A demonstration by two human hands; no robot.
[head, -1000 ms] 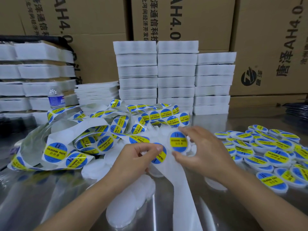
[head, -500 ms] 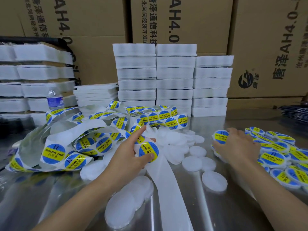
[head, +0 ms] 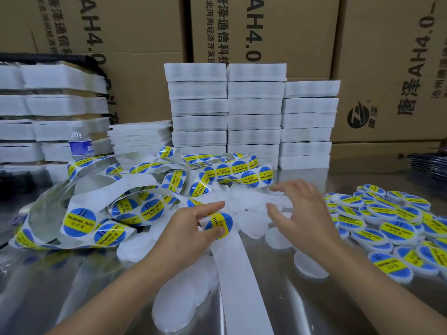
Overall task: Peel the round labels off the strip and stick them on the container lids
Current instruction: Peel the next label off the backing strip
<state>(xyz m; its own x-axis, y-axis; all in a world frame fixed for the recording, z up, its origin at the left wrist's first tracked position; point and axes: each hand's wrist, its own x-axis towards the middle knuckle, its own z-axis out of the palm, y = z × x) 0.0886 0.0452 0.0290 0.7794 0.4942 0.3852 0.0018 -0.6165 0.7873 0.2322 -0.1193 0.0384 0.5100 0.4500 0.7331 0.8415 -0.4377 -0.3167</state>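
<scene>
My left hand (head: 191, 228) pinches a round blue and yellow label (head: 219, 224) at the top of the bare white backing strip (head: 239, 281), which runs toward me. My right hand (head: 300, 211) hovers with spread fingers over a heap of blank white lids (head: 251, 206) in the middle, holding nothing. More strip with labels (head: 125, 209) lies tangled at the left. Labelled lids (head: 396, 228) are piled at the right.
The surface is a shiny metal table (head: 72, 286). Stacks of white packs (head: 254, 117) stand behind the lids, more white stacks (head: 48, 105) at the left with a water bottle (head: 81, 146) in front. Cardboard boxes (head: 266, 32) form the back wall. Loose blank lids (head: 179, 301) lie near me.
My right hand put a labelled lid on the right pile and came back to the blank lids in the middle. My left hand lifted a fresh label off the strip.
</scene>
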